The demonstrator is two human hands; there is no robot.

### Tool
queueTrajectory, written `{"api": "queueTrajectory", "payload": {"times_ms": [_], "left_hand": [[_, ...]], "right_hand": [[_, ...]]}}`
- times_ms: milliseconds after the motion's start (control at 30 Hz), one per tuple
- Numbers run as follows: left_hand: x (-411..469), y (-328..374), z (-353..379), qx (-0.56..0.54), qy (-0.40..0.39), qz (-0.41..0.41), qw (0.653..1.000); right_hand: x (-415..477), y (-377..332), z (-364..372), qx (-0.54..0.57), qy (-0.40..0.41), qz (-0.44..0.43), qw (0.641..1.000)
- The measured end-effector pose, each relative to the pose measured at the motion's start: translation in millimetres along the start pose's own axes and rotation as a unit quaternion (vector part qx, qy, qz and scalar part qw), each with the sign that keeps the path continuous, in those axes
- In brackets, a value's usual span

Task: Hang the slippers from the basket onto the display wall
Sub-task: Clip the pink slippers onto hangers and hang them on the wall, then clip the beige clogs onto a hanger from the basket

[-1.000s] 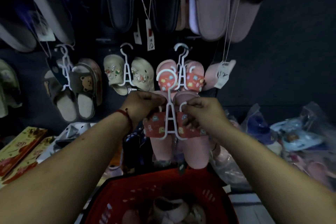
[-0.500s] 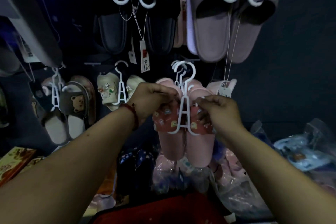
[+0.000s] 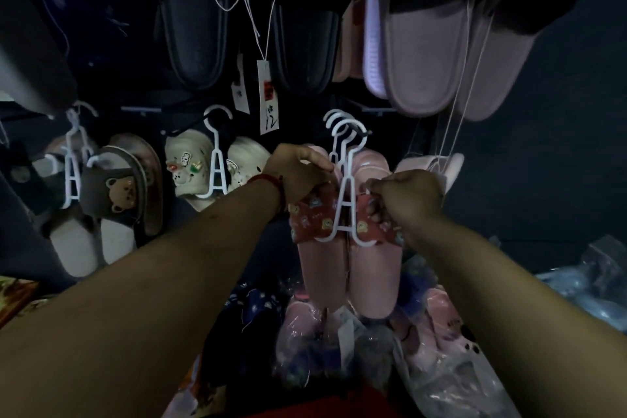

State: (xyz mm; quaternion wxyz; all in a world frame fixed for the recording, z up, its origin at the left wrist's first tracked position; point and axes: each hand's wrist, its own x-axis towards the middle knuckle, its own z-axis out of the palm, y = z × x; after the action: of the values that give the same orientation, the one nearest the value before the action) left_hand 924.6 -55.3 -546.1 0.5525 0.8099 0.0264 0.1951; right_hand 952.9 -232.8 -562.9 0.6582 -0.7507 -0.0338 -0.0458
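A pair of pink slippers [image 3: 346, 275] with red patterned straps hangs on a white plastic hanger [image 3: 345, 210] in front of the dark display wall [image 3: 543, 180]. The hanger's hook [image 3: 349, 132] sits at a wall peg beside other white hooks. My left hand [image 3: 298, 176] grips the left slipper's top and strap. The right slipper's strap is pinched by my right hand [image 3: 403, 200]. Only a red sliver of the basket [image 3: 325, 409] shows at the bottom edge.
Other pairs hang around: cream slippers [image 3: 190, 163] and brown bear slippers [image 3: 118, 193] to the left, black slippers [image 3: 244, 44] and mauve slippers [image 3: 441, 44] above with price tags [image 3: 268, 95]. Bagged slippers [image 3: 441, 349] are piled below and to the right.
Both hands have lifted the pink pair up from above the basket to the wall peg; the hook now sits among the other hooks. The basket has dropped almost out of view.
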Motion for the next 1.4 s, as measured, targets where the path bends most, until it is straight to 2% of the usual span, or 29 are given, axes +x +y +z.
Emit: {"api": "queueTrajectory", "payload": {"times_ms": [133, 233, 267, 433, 600, 733, 900, 1033, 1167, 1300, 1400], "left_hand": [[26.9, -12.4, 0.0, 0.058, -0.001, 0.021, 0.998], [53.2, -24.2, 1.7, 0.090, 0.063, 0.049, 0.993], [62.8, -32.5, 2.9, 0.108, 0.063, 0.053, 0.991], [75.5, -44.2, 12.6, 0.083, 0.046, 0.022, 0.995], [49.1, -33.4, 9.0, 0.158, 0.044, 0.066, 0.984], [5.9, -29.9, -10.0, 0.265, 0.026, 0.090, 0.960], [-64.2, -25.5, -37.8, 0.341, -0.012, 0.066, 0.938], [-126.1, -15.0, -55.2, 0.394, -0.033, 0.073, 0.916], [-180.2, -12.7, -68.3, 0.442, -0.049, 0.044, 0.895], [-222.7, -20.7, -72.5, 0.455, -0.035, 0.071, 0.887], [-252.6, -32.7, -71.6, 0.463, -0.034, 0.067, 0.883]], "right_hand": [[38.4, 4.9, 23.1, -0.031, -0.001, 0.013, 0.999], [64.3, 6.5, 38.3, -0.016, -0.006, 0.030, 0.999], [72.5, 8.3, 43.5, -0.009, -0.007, 0.034, 0.999], [106.8, 39.7, 49.0, -0.050, 0.042, -0.013, 0.998], [69.2, 27.1, 30.6, -0.064, 0.058, -0.062, 0.994], [25.7, 16.9, 10.8, -0.113, 0.031, -0.123, 0.985], [-37.0, 8.5, -7.8, -0.200, -0.032, -0.154, 0.967], [-92.3, 5.1, -12.2, -0.297, -0.081, -0.205, 0.929], [-142.8, 11.3, -14.2, -0.341, -0.110, -0.243, 0.901], [-181.0, 22.5, -14.6, -0.379, -0.139, -0.266, 0.875], [-203.5, 40.2, -11.7, -0.381, -0.163, -0.266, 0.870]]}}
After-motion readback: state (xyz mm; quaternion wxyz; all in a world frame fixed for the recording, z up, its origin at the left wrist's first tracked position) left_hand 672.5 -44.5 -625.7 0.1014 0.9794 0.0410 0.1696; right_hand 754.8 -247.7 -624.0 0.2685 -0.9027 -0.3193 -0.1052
